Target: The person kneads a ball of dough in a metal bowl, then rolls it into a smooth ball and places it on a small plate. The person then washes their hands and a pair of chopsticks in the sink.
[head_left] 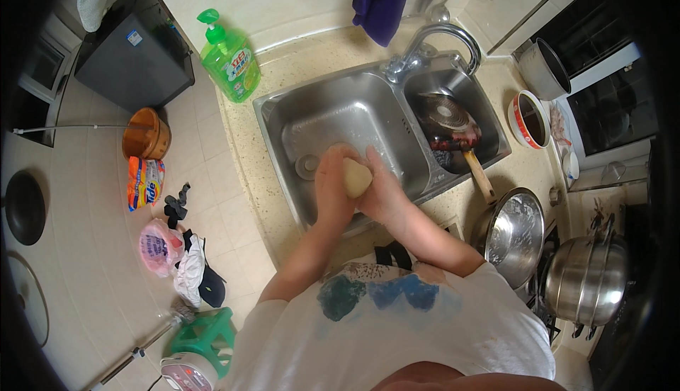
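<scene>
Over the large basin of a stainless steel double sink [409, 178], my two hands hold a pale yellow, rounded lump [357, 177] between them; whether it is dough or a peeled vegetable I cannot tell. My left hand [333, 178] lies against one side of it, with the fingers curled over. Against the other side rests my right hand [380, 186], its fingers pointing towards the faucet. The round drain strainer [307, 167] shows beside the hands. A chrome faucet [446, 30] arches over the small basin, and no water is seen running from it.
A pan [446, 117] with a wooden handle lies in the small basin. A green pump bottle [231, 67] stands left of the sink. At the right are a red-rimmed bowl [512, 120], a metal basin [515, 237] and a steel steamer pot [584, 282]. A purple cloth [385, 3] hangs behind.
</scene>
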The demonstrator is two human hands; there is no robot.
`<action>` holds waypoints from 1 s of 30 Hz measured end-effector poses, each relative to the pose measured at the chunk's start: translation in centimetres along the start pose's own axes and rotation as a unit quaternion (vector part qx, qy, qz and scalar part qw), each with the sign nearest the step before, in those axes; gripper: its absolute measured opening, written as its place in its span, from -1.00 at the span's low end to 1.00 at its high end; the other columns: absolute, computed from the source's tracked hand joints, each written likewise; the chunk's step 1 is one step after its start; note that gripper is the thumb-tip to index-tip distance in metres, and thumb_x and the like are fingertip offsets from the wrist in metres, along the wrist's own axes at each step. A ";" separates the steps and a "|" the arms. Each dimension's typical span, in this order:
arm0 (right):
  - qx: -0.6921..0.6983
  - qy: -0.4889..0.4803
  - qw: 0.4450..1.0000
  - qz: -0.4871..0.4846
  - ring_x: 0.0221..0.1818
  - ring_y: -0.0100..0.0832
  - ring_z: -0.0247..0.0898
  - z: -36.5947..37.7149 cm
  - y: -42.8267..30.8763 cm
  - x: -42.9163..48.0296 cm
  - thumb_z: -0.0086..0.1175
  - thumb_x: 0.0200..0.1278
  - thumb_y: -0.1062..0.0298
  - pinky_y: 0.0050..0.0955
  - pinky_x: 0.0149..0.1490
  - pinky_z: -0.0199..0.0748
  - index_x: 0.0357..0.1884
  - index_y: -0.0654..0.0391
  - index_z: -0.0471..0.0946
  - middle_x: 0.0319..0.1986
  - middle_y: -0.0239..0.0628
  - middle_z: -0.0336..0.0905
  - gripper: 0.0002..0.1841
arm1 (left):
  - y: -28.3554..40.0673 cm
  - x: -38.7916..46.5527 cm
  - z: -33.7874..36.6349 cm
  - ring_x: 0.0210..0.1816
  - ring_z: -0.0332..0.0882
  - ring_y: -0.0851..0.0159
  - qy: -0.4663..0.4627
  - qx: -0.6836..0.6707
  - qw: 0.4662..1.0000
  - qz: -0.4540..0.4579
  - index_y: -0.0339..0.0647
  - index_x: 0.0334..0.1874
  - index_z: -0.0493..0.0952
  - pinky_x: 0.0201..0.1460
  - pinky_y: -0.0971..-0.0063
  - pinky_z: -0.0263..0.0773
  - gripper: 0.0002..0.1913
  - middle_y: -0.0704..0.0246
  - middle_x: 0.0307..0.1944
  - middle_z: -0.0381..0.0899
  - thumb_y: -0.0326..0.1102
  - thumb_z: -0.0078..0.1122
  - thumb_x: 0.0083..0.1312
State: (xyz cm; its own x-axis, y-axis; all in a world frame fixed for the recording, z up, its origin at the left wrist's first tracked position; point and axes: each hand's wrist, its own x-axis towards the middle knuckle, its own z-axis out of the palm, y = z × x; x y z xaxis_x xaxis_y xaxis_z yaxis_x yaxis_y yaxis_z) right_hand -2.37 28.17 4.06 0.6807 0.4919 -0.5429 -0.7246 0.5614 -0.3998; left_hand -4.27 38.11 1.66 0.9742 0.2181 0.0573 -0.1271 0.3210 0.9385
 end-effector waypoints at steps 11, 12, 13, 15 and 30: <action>-0.020 -0.037 0.996 -0.080 0.13 -0.33 0.34 0.3 -0.4 -1.6 -0.17 0.43 0.13 -0.28 0.20 0.30 0.13 0.20 0.37 0.04 -0.25 0.42 -0.60 | 1.3 1.9 -1.2 0.08 0.38 0.18 0.054 0.097 0.994 -0.014 -0.23 0.01 0.46 0.18 0.32 0.24 -0.67 0.24 0.00 0.47 -0.16 -0.15 0.40; -0.040 -0.032 0.992 -0.116 0.13 -0.33 0.34 0.4 -0.7 -1.7 -0.18 0.44 0.16 -0.29 0.21 0.30 0.12 0.22 0.38 0.05 -0.23 0.42 -0.61 | 1.0 1.8 -1.5 0.08 0.39 0.25 0.048 -0.001 0.997 -0.066 -0.22 0.08 0.43 0.18 0.36 0.26 -0.64 0.29 0.04 0.46 -0.13 -0.15 0.42; -0.060 -0.027 0.986 -0.152 0.14 -0.33 0.33 0.5 -0.9 -1.7 -0.18 0.44 0.18 -0.30 0.22 0.30 0.11 0.25 0.40 0.05 -0.22 0.43 -0.61 | 0.8 1.7 -1.6 0.09 0.40 0.31 0.042 -0.100 0.987 -0.118 -0.22 0.15 0.39 0.19 0.39 0.27 -0.60 0.34 0.09 0.45 -0.10 -0.15 0.43; -0.154 -0.053 0.959 -0.230 0.16 -0.34 0.32 0.2 -0.8 -1.3 -0.20 0.45 0.21 -0.32 0.22 0.30 0.09 0.28 0.42 0.07 -0.20 0.44 -0.62 | 1.6 -0.1 0.0 0.10 0.41 0.28 0.015 -0.040 0.997 -0.071 -0.18 0.18 0.35 0.19 0.36 0.29 -0.56 0.33 0.11 0.45 -0.02 -0.20 0.44; -0.673 -0.050 0.536 -0.507 0.34 -0.02 0.07 2.6 -1.8 0.1 0.11 0.15 0.27 -0.19 0.32 0.13 0.07 0.06 0.50 0.23 -0.15 0.30 -0.60 | -1.4 -2.1 1.2 0.21 0.33 0.19 -0.073 -0.095 0.992 -0.037 -0.20 0.35 0.10 0.22 0.35 0.26 -0.41 0.25 0.19 0.35 -0.30 0.07 0.32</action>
State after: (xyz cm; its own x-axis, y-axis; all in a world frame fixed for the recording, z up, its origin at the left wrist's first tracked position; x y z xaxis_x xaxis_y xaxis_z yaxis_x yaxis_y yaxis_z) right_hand -0.68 28.90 6.64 0.7517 0.4592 0.4733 0.6479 -0.3805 -0.6598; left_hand -5.95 36.05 0.66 0.9971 0.0553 0.0521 -0.0728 0.5013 0.8622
